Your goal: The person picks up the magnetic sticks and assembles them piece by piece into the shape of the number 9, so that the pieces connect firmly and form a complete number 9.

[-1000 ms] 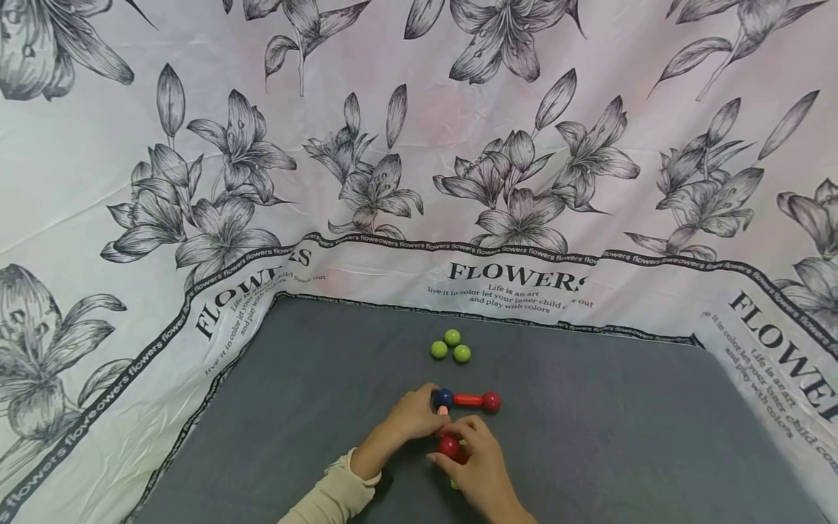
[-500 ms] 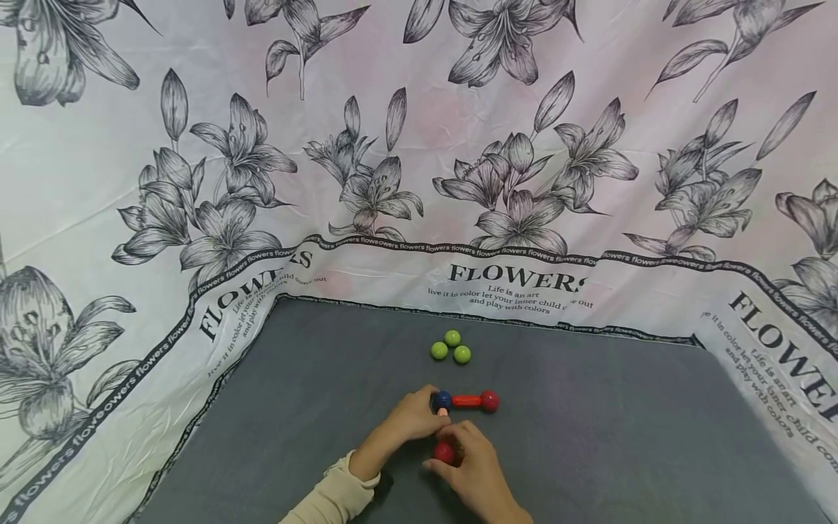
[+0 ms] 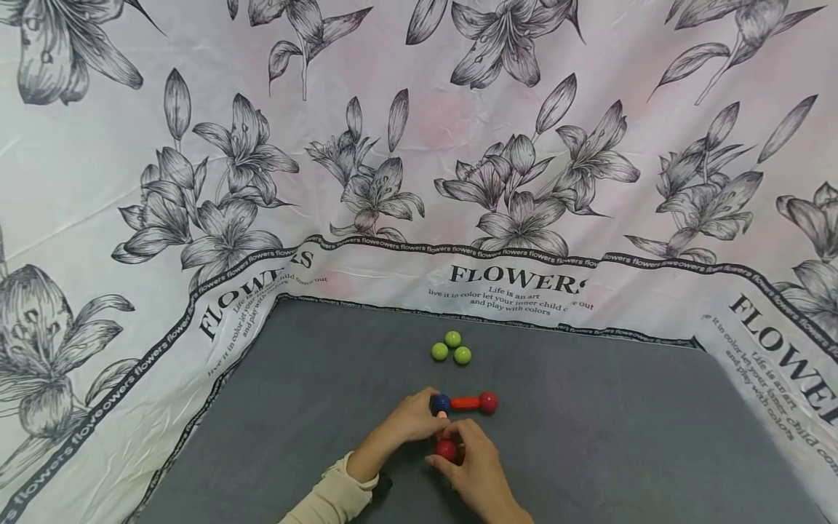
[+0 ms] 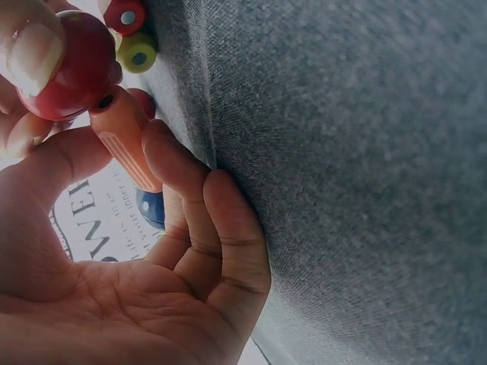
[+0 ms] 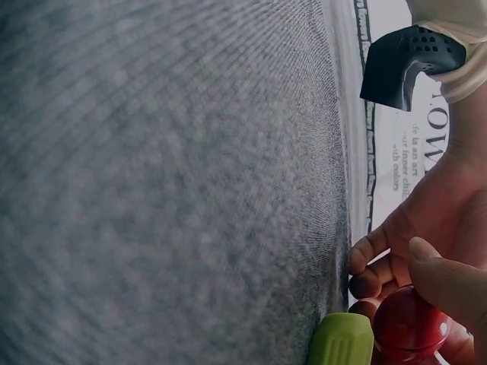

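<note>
My left hand (image 3: 412, 418) pinches an orange rod (image 4: 122, 141) between thumb and fingers. A blue ball (image 3: 441, 404) sits at the rod's far end, and a red rod (image 3: 465, 403) runs right from it to another red ball (image 3: 488, 402). Between thumb and fingers, my right hand (image 3: 476, 466) holds a glossy red ball (image 3: 446, 450) right at the orange rod's near end. Close by this ball are a yellow-green rod (image 5: 341, 340) and a red piece (image 4: 125, 15) with a metallic disc in its end. Both are hidden under the right hand in the head view.
Three green balls (image 3: 462, 355) lie together farther back on the dark grey tabletop (image 3: 589, 422). Behind rises a white floral cloth (image 3: 511, 240) bordering the table. A black wrist device (image 5: 411, 65) shows at the left sleeve.
The right hand has turned and shifted slightly left with the red ball; green pieces seen beneath it earlier are now covered. The blue ball and red rod have moved slightly toward me.
</note>
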`<state>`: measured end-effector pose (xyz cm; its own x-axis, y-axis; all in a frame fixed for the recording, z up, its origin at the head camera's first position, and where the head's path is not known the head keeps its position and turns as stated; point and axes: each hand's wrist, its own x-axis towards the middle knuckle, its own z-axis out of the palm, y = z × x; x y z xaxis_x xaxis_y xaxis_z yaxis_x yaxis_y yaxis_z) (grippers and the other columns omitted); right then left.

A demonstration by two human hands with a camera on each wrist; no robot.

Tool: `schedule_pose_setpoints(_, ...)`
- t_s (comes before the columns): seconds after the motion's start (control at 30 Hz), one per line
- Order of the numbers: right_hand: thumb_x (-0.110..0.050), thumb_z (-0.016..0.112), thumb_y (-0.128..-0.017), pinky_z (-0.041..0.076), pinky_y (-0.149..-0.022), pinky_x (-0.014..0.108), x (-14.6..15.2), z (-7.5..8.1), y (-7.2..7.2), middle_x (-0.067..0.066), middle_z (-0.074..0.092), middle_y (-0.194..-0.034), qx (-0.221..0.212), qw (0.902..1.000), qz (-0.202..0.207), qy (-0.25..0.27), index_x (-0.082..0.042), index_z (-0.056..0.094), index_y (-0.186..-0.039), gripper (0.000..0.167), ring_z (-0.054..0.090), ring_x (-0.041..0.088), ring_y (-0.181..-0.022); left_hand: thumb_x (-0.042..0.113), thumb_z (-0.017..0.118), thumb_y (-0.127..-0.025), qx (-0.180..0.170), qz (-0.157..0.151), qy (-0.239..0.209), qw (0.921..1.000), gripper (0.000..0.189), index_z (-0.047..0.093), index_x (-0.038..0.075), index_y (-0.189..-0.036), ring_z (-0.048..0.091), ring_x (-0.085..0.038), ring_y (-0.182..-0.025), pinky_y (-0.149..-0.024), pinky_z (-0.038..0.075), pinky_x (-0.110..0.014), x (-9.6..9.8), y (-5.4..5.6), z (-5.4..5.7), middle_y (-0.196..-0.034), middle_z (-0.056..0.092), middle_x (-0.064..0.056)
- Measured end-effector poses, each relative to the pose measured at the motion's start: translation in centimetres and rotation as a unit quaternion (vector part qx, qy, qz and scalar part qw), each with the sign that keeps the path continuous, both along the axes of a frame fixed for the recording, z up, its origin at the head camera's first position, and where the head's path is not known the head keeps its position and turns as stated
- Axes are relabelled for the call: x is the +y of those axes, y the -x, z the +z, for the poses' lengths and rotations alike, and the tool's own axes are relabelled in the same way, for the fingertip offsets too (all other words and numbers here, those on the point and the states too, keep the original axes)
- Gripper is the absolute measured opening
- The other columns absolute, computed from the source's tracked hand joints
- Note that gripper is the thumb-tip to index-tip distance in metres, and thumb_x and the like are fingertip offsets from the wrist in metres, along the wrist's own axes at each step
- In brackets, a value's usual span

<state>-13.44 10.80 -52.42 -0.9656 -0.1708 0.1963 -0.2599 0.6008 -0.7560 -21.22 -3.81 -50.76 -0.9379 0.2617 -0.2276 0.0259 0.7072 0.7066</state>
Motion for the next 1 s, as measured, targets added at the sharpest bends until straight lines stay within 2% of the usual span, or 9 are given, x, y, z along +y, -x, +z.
schedule_pose_setpoints(0.13, -0.019, 0.087, -0.076, 0.053, -0.068, 0.02, 0.0, 0.0, 0.0, -0.005, 0.06, -0.099, 0.003, 1.0, 0.002, -0.002, -0.017, 0.06, -0.098, 0.035, 0.063, 0.009, -0.091, 0.026, 0.073, -0.081, -0.001, 0.001, -0.004, 1.0, 0.063, 0.055, 0.0, -0.135, 0.058, -0.021, -0.078, -0.069, 0.045, -0.036, 0.0, 0.0, 0.0, -0.102, 0.068, -0.014)
schedule_pose_setpoints(0.33, -0.019, 0.088, -0.076, 0.053, -0.069, 0.021, -0.1, 0.0, 0.0, -0.004, 0.058, -0.098, 0.004, 1.0, 0.003, -0.007, -0.017, 0.06, -0.098, 0.036, 0.063, 0.009, -0.09, 0.026, 0.072, -0.081, -0.006, 0.006, -0.007, 0.9999, 0.062, 0.056, 0.001, -0.134, 0.059, -0.023, -0.086, -0.078, 0.05, -0.042, 0.0, 0.0, 0.1, -0.114, 0.068, -0.018)
schedule_pose_setpoints(0.63, -0.02, 0.087, -0.076, 0.054, -0.07, 0.021, -0.1, -0.1, -0.1, -0.005, 0.058, -0.098, 0.01, 0.9999, 0.007, -0.009, -0.017, 0.06, -0.099, 0.036, 0.064, 0.009, -0.091, 0.024, 0.072, -0.08, -0.008, 0.005, -0.017, 0.9998, 0.062, 0.055, 0.0, -0.135, 0.059, -0.022, -0.083, -0.073, 0.048, -0.038, -0.1, -0.1, 0.2, -0.11, 0.068, -0.017)
schedule_pose_setpoints(0.8, -0.02, 0.086, -0.078, 0.057, -0.075, 0.024, 0.1, 0.2, -0.1, -0.002, 0.063, -0.1, 0.022, 0.9997, -0.002, 0.003, -0.017, 0.065, -0.104, 0.034, 0.067, 0.015, -0.093, 0.026, 0.074, -0.084, 0.004, 0.005, -0.018, 0.9998, 0.06, 0.055, -0.001, -0.135, 0.062, -0.024, -0.086, -0.075, 0.05, -0.041, -0.3, -0.2, 0.2, -0.112, 0.07, -0.019)
schedule_pose_setpoints(1.0, -0.016, 0.086, -0.077, 0.059, -0.084, 0.034, 2.0, 1.2, 0.9, -0.002, 0.071, -0.101, 0.047, 0.998, -0.042, -0.005, -0.013, 0.072, -0.104, 0.031, 0.071, 0.021, -0.096, 0.028, 0.075, -0.083, 0.039, 0.012, 0.022, 0.9989, 0.061, 0.055, 0.003, -0.135, 0.067, -0.03, -0.09, -0.078, 0.052, -0.049, -0.3, -0.3, -0.2, -0.111, 0.071, -0.021)
